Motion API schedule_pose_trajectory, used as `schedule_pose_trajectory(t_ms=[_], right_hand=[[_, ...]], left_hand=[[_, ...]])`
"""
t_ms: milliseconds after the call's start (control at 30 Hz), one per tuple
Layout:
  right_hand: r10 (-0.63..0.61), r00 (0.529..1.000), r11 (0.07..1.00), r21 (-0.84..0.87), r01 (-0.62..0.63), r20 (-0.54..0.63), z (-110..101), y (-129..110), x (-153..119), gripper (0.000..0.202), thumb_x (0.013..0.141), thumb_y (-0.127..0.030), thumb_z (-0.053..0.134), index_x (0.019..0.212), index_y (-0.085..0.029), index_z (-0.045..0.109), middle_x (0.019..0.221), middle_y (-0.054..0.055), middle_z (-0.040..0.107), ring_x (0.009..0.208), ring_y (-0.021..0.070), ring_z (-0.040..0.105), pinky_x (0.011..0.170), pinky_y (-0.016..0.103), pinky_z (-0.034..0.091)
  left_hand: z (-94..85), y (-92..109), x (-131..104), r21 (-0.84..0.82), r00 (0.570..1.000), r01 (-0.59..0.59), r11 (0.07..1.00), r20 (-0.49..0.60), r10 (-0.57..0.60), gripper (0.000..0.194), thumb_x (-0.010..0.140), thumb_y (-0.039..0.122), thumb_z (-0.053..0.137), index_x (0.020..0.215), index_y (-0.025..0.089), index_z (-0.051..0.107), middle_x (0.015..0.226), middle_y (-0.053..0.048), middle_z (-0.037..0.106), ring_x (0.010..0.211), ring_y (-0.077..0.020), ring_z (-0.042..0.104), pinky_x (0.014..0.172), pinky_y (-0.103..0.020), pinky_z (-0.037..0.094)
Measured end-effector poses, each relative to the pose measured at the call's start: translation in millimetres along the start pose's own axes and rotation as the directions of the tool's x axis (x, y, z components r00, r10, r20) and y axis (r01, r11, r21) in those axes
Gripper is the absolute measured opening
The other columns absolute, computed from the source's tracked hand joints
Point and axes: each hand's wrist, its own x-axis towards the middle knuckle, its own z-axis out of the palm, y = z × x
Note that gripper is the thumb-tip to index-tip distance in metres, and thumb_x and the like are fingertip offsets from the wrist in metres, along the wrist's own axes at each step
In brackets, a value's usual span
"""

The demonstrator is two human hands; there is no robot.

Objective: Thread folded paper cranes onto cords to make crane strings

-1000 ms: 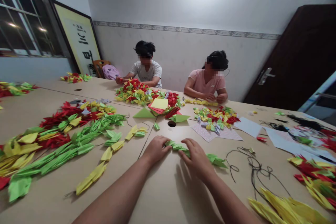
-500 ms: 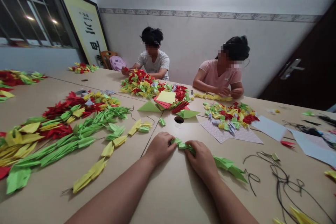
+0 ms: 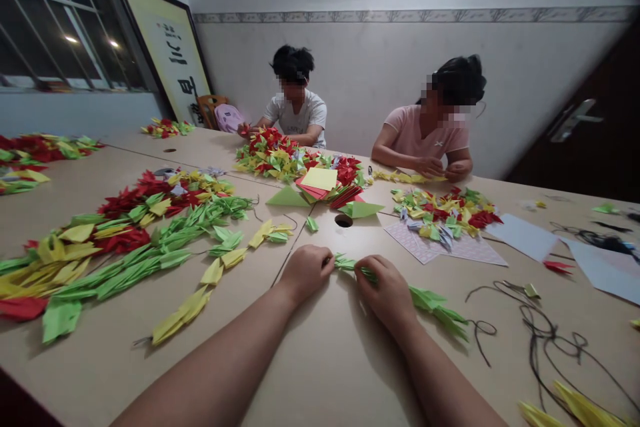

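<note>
A string of green folded-paper pieces runs under my right hand and up to my left hand. The fingers of my right hand are wrapped round the middle of it. My left hand is curled closed at its far end; its fingertips are partly hidden. Dark cord trails from the near right end of the string. To the left lies a string of yellow folded-paper pieces, and beyond it a thick bundle of green strings. A single green piece rests just past my left hand.
Square paper sheets and a mixed pile of folded pieces lie ahead. Another pile sits on patterned paper at right. Black cord is tangled on the table's right. Two people sit opposite, their hands on paper pieces.
The view has shifted slightly, so the table's contents appear a little further right. My hands stay on the green string, with a slightly wider gap between them.
</note>
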Motion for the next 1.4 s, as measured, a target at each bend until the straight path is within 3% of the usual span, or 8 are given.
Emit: schedule_pose_trajectory(t_ms=[633,900,1400], right_hand=[[0.213,0.976,0.976,0.05,-0.211,-0.043,6,10,4,0.013,0.073,-0.025,0.042,0.076,-0.019,0.053,0.077,0.003,0.057,0.074,0.0176,0.051,0.065,0.027,0.036],[0.193,0.981,0.981,0.026,-0.193,-0.012,5,10,6,0.012,0.07,-0.024,0.042,0.072,-0.02,0.053,0.075,0.002,0.058,0.073,0.0175,0.052,0.065,0.027,0.036],[0.22,0.972,0.971,0.116,-0.209,-0.088,6,12,5,0.011,0.069,-0.025,0.045,0.071,-0.019,0.054,0.074,0.001,0.059,0.073,0.0164,0.052,0.066,0.026,0.037]], left_hand=[[-1.6,1,-1,-0.023,1.0,-0.008,1.0,-0.007,0.008,0.009,0.073,0.017,0.048,0.072,0.018,0.057,0.067,-0.002,0.059,0.067,-0.0153,0.053,0.063,-0.024,0.037],[-0.7,1,0,-0.041,1.0,0.013,0.999,-0.024,-0.014,0.009,0.074,0.018,0.047,0.07,0.018,0.056,0.068,-0.001,0.059,0.066,-0.0147,0.053,0.063,-0.024,0.037],[0.7,1,-1,-0.046,0.999,-0.018,0.999,-0.041,0.016,0.007,0.072,0.016,0.048,0.07,0.017,0.055,0.07,-0.002,0.059,0.069,-0.0153,0.052,0.064,-0.025,0.038]])
